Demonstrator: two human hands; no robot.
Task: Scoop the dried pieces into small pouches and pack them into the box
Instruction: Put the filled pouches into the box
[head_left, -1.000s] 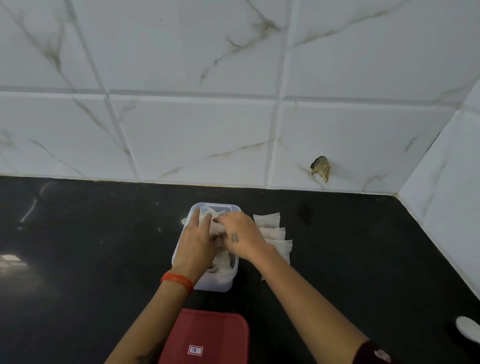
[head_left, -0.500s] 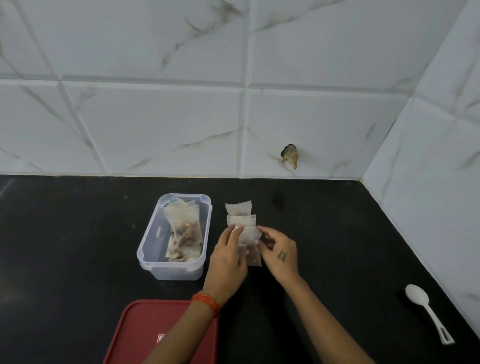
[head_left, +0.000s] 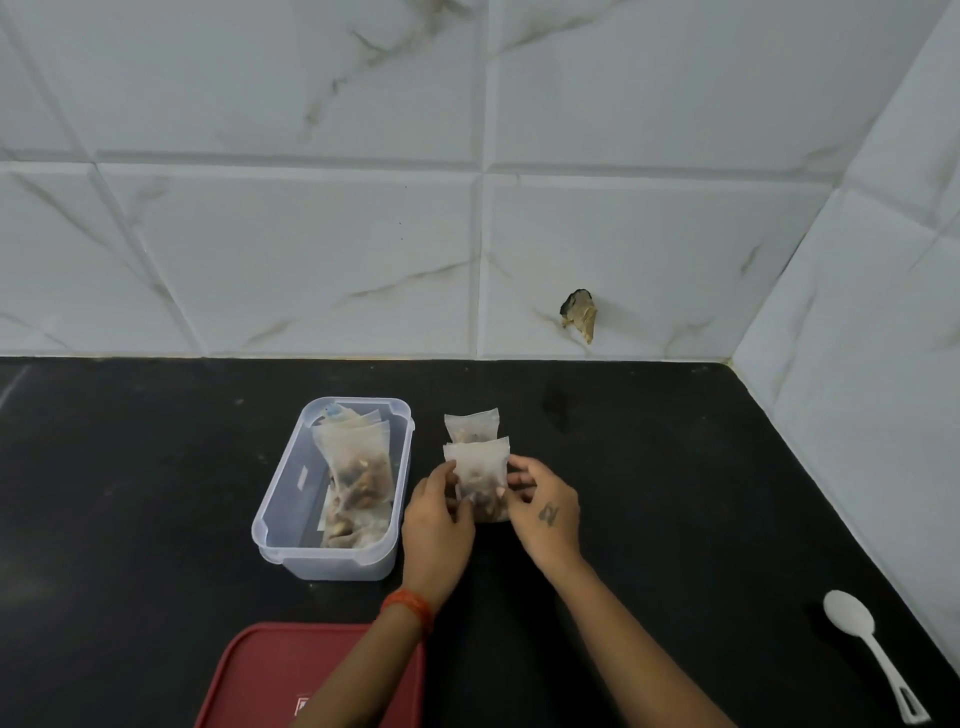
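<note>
Both hands, left (head_left: 436, 525) and right (head_left: 545, 512), grip a filled pouch (head_left: 477, 475) between curled fingers beside the box (head_left: 291, 483)

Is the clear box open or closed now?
Open. The box has no lid on it, pouches show inside from above, and the red lid lies on the counter nearby.

Left hand (head_left: 438, 525) and right hand (head_left: 546, 512), fingers seemingly curled, face each other.

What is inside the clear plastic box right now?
The clear box holds several filled pouches leaning along its right side, dried pieces showing through them. How many there are cannot be told, since the front pouch covers those behind it. The left part shows bare floor.
</note>
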